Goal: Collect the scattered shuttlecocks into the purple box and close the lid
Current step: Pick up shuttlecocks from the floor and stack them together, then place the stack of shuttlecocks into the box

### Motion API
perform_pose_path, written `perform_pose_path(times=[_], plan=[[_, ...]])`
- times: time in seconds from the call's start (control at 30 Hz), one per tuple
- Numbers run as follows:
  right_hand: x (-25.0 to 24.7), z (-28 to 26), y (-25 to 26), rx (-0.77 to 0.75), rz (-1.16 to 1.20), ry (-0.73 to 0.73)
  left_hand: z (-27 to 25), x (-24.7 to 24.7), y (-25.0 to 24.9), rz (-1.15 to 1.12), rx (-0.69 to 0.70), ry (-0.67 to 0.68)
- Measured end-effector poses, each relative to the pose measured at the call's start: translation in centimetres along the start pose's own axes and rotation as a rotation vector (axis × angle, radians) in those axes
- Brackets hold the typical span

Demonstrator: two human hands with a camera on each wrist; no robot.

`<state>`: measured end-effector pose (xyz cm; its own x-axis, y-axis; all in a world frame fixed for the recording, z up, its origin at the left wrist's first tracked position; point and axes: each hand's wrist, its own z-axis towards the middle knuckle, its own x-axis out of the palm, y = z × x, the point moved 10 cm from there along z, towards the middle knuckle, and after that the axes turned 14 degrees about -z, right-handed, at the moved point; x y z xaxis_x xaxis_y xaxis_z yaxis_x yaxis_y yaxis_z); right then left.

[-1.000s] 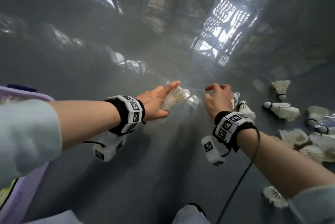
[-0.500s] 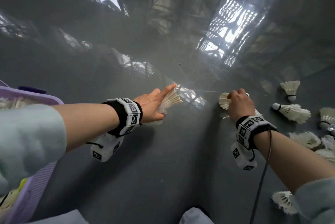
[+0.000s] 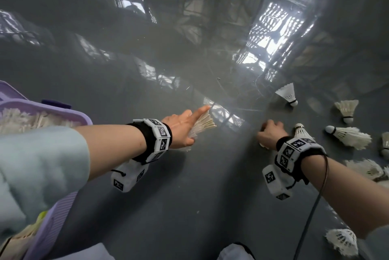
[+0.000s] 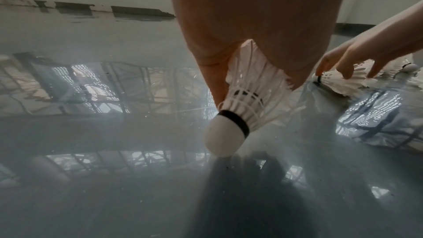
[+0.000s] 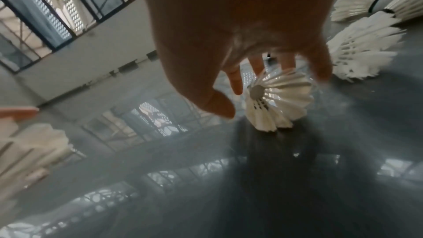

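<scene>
My left hand [image 3: 189,128] hovers over the grey floor and grips a white feather shuttlecock [image 3: 203,123], index finger stretched out. In the left wrist view that shuttlecock [image 4: 242,104] points cork down, skirt wedged in the left hand [image 4: 251,71]. My right hand [image 3: 270,133] is low at the floor, fingers curled over another shuttlecock [image 5: 277,102]; the thumb stands slightly off it in the right wrist view. The purple box [image 3: 69,112] sits at the far left, open, packed with shuttlecocks; its lid is out of sight.
Several loose shuttlecocks lie on the floor to the right, among them an upright one [image 3: 287,93], one on its side [image 3: 350,136] and one near my right elbow [image 3: 342,241]. A dark cable [image 3: 311,213] hangs from my right wrist. The floor is glossy with window reflections.
My right hand has moved right, away from the left hand, and dropped low over a shuttlecock. The left hand keeps its shuttlecock and has hardly shifted. More of the purple box shows at the left.
</scene>
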<state>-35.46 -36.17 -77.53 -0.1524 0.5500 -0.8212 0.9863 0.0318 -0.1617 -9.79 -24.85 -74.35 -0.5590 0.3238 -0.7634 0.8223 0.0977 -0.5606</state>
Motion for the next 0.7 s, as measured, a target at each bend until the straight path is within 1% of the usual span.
perform_pose_path(times=[0.03,0.07,0.13,0.17,0.2,0.23,0.27,0.3,0.33,0.4,0.43,0.5,0.6,0.7], plan=[[0.7,-0.2,0.1,-0.036,0.002,0.006,0.0,0.0,0.0,0.005,-0.001,0.001],[0.8,-0.3,0.1,-0.070,-0.016,-0.025,0.0,-0.1,-0.1,0.008,0.000,-0.001],[-0.7,-0.7,0.9,-0.156,-0.028,-0.164,0.0,-0.4,-0.2,0.008,0.003,-0.007],[-1.9,-1.1,1.6,-0.206,0.010,-0.239,0.0,-0.5,-0.2,0.009,0.004,-0.009],[-3.3,-1.5,2.4,-0.244,0.116,-0.298,0.0,-0.5,-0.2,0.014,0.005,-0.010],[-4.5,-1.8,3.0,-0.252,0.297,-0.315,0.0,-0.5,-0.2,0.021,0.006,-0.008],[-5.1,-1.8,3.7,-0.240,0.513,-0.282,0.1,-0.6,-0.1,0.029,0.008,-0.004],[-5.3,-1.8,4.7,-0.232,0.709,-0.202,0.0,-0.6,0.0,0.038,0.010,0.000],[-5.1,-2.1,6.3,-0.241,0.869,-0.093,0.0,-0.6,0.1,0.047,0.013,0.006],[-4.6,-3.3,9.5,-0.263,1.039,0.133,-0.2,-0.9,0.3,0.067,0.024,0.013],[-4.3,-4.0,10.8,-0.270,1.054,0.223,-0.3,-1.2,0.4,0.074,0.031,0.012],[-3.7,-5.1,12.5,-0.296,0.960,0.315,-0.5,-1.9,0.6,0.077,0.045,0.003],[-3.1,-6.5,14.5,-0.380,0.771,0.361,-1.0,-2.9,0.4,0.072,0.080,-0.020],[-3.3,-7.4,16.2,-0.444,0.720,0.378,-1.7,-3.9,0.2,0.072,0.101,-0.051]])
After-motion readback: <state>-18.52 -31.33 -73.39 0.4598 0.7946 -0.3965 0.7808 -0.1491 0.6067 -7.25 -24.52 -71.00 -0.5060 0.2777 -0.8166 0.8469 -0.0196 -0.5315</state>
